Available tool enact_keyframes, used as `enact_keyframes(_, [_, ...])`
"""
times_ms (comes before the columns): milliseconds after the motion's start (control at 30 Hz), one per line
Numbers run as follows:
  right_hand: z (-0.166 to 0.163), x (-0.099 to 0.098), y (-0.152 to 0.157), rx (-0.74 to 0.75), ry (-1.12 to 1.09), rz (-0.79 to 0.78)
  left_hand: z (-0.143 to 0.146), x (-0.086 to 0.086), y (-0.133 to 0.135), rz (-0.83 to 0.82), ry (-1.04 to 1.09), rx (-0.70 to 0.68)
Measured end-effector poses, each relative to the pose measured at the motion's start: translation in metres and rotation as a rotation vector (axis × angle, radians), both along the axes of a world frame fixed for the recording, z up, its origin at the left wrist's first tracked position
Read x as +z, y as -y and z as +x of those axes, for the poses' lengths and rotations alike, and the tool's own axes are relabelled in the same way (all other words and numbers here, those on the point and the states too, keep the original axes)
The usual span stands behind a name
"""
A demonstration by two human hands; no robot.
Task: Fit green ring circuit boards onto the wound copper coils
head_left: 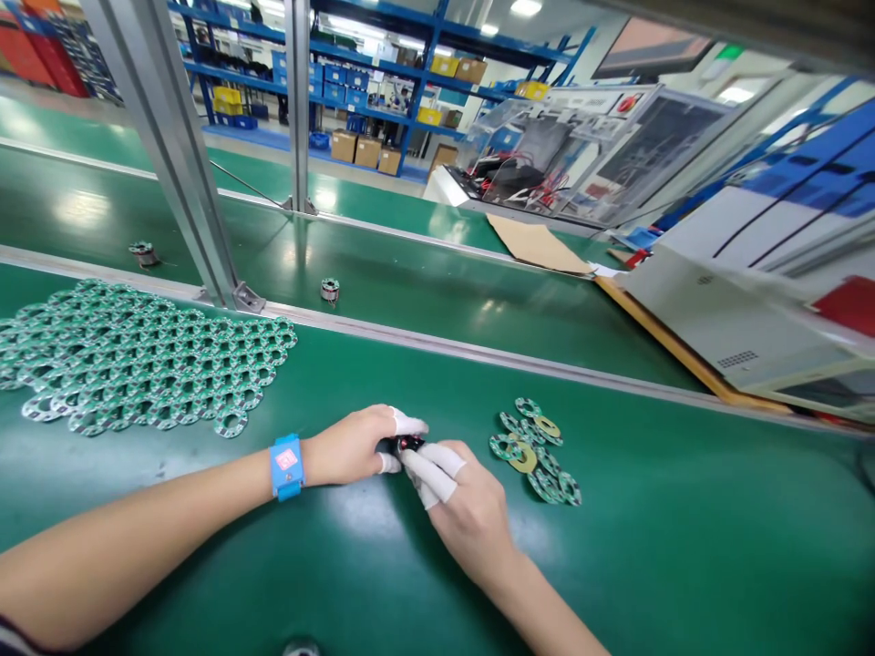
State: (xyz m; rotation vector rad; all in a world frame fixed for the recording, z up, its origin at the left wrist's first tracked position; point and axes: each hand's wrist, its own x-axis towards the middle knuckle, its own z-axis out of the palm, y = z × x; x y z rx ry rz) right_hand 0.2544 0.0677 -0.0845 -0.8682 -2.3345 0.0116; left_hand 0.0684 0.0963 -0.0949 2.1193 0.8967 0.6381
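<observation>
My left hand (355, 445), with white finger cots and a blue wrist strap (286, 466), grips a small dark part with a bit of red, apparently a motor stator (408, 443). From the other side, my right hand (465, 501), also in white finger cots, closes its fingertips on the same stator. Most of the stator is hidden by the fingers. Right of my hands lies a loose pile of green ring-shaped circuit boards (545, 483), with a few yellowish rings (523, 457) among them.
Many more green ring boards (150, 355) are laid out in overlapping rows at the left. Beyond the metal rail (410, 339), two wound stators with green tops (329, 291) (143, 253) stand on the green belt. An aluminium post (170, 146) rises at left; a machine housing (738, 310) stands at right.
</observation>
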Motion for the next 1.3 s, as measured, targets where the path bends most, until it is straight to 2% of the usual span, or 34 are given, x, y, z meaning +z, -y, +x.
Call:
enact_keyframes(200, [0.014, 0.012, 0.001, 0.062, 0.073, 0.136, -0.001, 0.004, -0.001, 0.054, -0.056, -0.001])
enact_keyframes(333, [0.007, 0.012, 0.005, 0.192, 0.17, 0.074, 0.0, 0.005, 0.001, 0.067, -0.061, 0.011])
enact_keyframes(433, [-0.002, 0.009, 0.009, 0.19, 0.258, 0.012, 0.001, 0.004, 0.002, 0.073, -0.064, 0.044])
enact_keyframes(533, [0.008, 0.01, 0.005, 0.17, 0.187, 0.016, 0.002, 0.0, 0.002, 0.068, -0.059, 0.054])
enact_keyframes(567, [0.017, 0.012, 0.001, 0.093, 0.142, 0.045, 0.002, -0.001, 0.002, 0.065, -0.052, 0.049])
enact_keyframes(633, [0.039, 0.018, -0.008, -0.223, 0.128, 0.105, 0.002, -0.004, 0.002, 0.058, -0.027, 0.036])
enact_keyframes(700, [0.061, 0.025, -0.02, -0.586, 0.321, 0.056, 0.003, -0.005, 0.002, 0.046, -0.003, 0.031])
enact_keyframes(767, [0.077, 0.029, -0.029, -0.732, 0.568, -0.07, 0.003, -0.005, 0.003, 0.031, 0.009, 0.041])
enact_keyframes(833, [0.084, 0.029, -0.035, -0.714, 0.698, -0.154, 0.002, -0.003, 0.003, 0.016, 0.007, 0.044])
enact_keyframes(967, [0.083, 0.017, -0.038, -0.614, 0.657, -0.168, -0.001, 0.004, 0.001, -0.017, -0.008, 0.017])
enact_keyframes(1067, [0.078, 0.009, -0.034, -0.518, 0.488, -0.17, -0.001, 0.012, 0.0, -0.001, 0.034, 0.104])
enact_keyframes(1167, [0.064, 0.008, -0.026, -0.317, 0.255, -0.151, 0.004, 0.025, 0.004, 0.093, 0.087, 0.224])
enact_keyframes(1233, [0.051, 0.012, -0.018, -0.159, 0.13, -0.133, 0.009, 0.033, 0.01, 0.155, 0.039, 0.257])
enact_keyframes(1300, [0.037, 0.018, -0.01, -0.065, 0.043, -0.121, 0.013, 0.039, 0.015, 0.185, -0.05, 0.238])
